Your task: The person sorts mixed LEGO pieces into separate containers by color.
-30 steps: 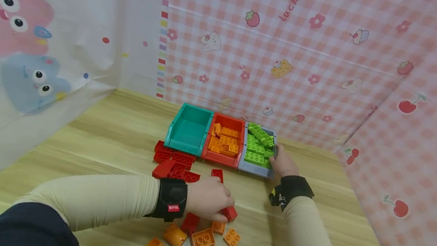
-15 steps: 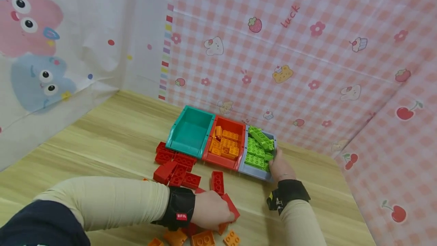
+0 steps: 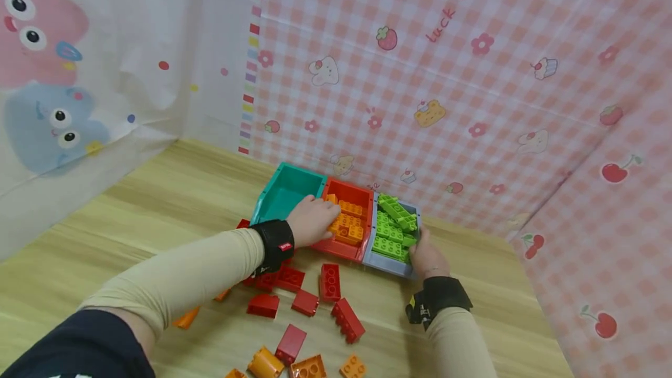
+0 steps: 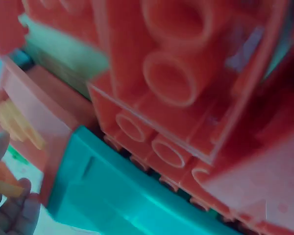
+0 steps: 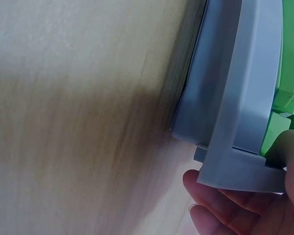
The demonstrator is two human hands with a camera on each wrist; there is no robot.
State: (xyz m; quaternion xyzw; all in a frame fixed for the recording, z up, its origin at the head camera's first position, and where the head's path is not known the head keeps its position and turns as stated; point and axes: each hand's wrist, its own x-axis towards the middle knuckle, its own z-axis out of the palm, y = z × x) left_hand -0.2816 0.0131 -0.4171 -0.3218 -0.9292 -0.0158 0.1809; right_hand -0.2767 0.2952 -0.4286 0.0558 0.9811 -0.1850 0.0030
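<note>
My left hand [image 3: 312, 220] is over the near left part of the red bin [image 3: 341, 248], which holds several orange bricks [image 3: 350, 220]. In the left wrist view its thumb and fingers pinch a small orange brick [image 4: 6, 185]. On the far right of the row, my right hand [image 3: 429, 255] grips the side of the grey bin [image 3: 387, 262], filled with several lime-green bricks [image 3: 389, 230]. The right wrist view has the thumb inside the bin's rim [image 5: 235, 161] and the fingers [image 5: 220, 205] outside it.
A teal bin [image 3: 286, 191] joins the red bin on its left. Several red bricks [image 3: 348, 321] lie scattered in front of the bins, some partly behind the left forearm. Nearer the front edge are several orange bricks [image 3: 353, 366]. A patterned cloth [image 3: 388, 86] hangs close behind the bins.
My left hand has moved from the loose bricks at the front, up and away to the red bin, now with an orange brick. My right hand stays on the grey bin.
</note>
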